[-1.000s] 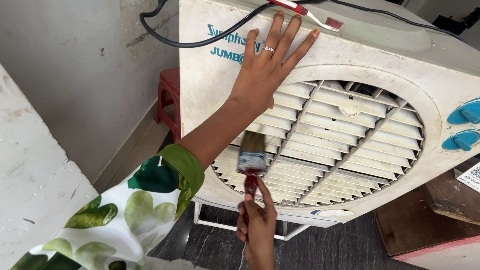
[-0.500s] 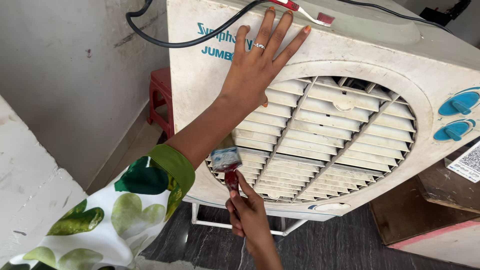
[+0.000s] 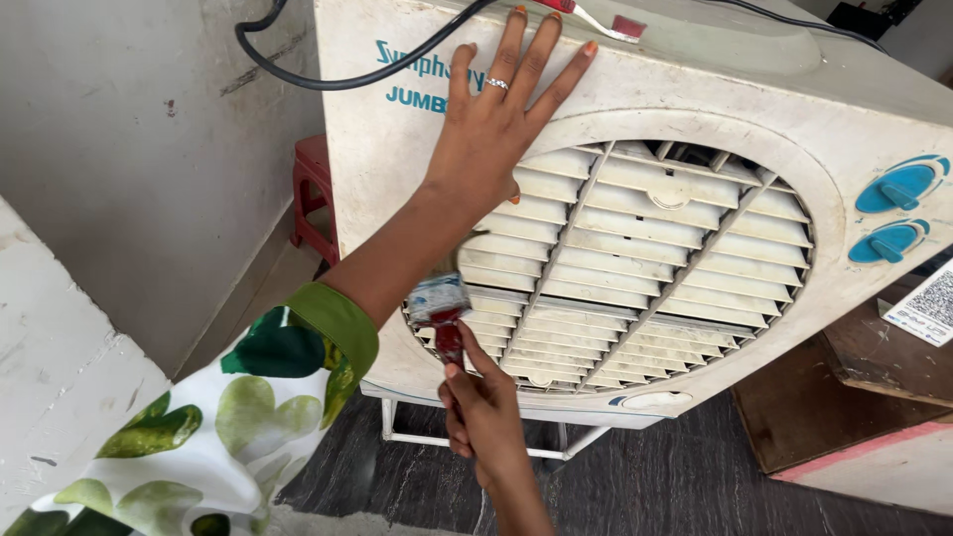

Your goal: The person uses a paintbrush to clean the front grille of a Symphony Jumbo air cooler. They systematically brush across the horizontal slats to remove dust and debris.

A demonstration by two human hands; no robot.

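A dirty white air cooler [image 3: 417, 169] with a round louvred grille [image 3: 635, 268] fills the view. My left hand [image 3: 496, 119] lies flat with fingers spread on its front panel, above the grille's upper left. My right hand [image 3: 481, 412] grips the red handle of a small paintbrush [image 3: 442, 308]. The brush's bristles touch the slats at the grille's lower left edge, partly behind my left forearm. A green and white leaf-print sleeve [image 3: 248, 397] covers my left upper arm.
Two blue knobs [image 3: 893, 213] sit at the cooler's right. A black cable [image 3: 328, 79] loops over its top left. The cooler rests on a white metal stand [image 3: 417, 437] on dark floor. A red stool [image 3: 313, 194] stands behind, a wooden board [image 3: 824, 417] at right.
The brush has moved down and left along the grille, from beside the left slats to the lower left rim. My left hand stays pressed on the panel.
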